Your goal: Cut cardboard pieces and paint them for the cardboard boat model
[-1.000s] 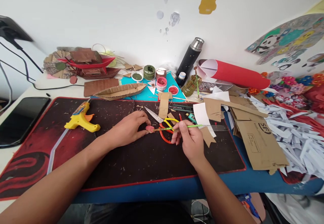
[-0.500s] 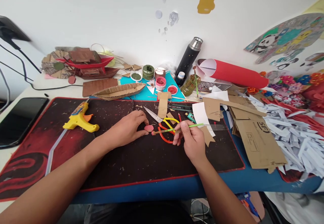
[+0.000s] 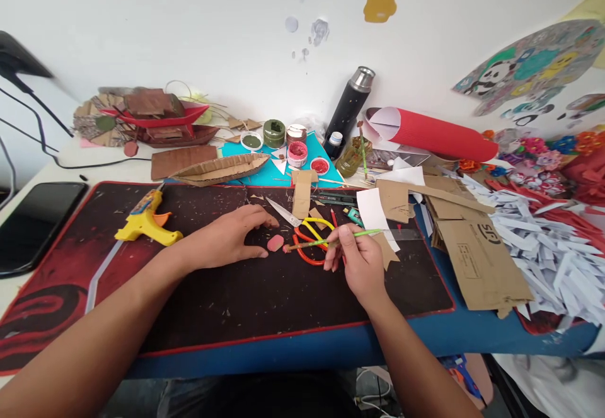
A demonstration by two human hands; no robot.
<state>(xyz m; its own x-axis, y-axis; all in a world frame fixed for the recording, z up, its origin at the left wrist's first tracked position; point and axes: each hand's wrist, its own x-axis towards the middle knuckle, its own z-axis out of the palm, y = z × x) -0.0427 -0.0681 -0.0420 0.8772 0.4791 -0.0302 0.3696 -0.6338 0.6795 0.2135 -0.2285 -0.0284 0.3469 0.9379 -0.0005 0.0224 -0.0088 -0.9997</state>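
Dark mat [image 3: 246, 298], right hand [image 3: 360, 265] hiding scissors [image 3: 307, 232]

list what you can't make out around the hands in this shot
1. Head view: whether the left hand touches the pink piece; too small to tell.
2. Paintbrush middle: hidden by right hand fingers.
3. Scissors handles: partly behind the brush and hand.
4. Cardboard sheet print: too small to read.

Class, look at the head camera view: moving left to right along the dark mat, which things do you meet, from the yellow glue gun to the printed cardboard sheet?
Yellow glue gun → left hand → small pink piece → right hand holding the green paintbrush → printed cardboard sheet.
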